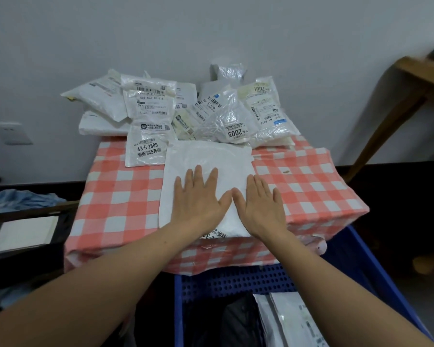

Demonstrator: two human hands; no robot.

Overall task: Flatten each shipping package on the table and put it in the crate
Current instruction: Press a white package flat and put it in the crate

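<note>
Now both hands, left hand (198,196) and right hand (259,204), spread flat atop the white package (208,156).

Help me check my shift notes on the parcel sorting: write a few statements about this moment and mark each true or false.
1. Both hands lie flat, palms down, on the plain white plastic mailer bag. True: left hand and right hand press side by side.
2. The blue perforated plastic crate stands on top of the table. False: it sits below the table's near edge.
3. The crate is empty. False: at least one flat white labelled package lies inside.
4. A pile of white labelled packages waits at the table's far edge, near the wall. True.
5. The red-and-white checked tablecloth is plain green. False: it is red-and-white checked.
</note>
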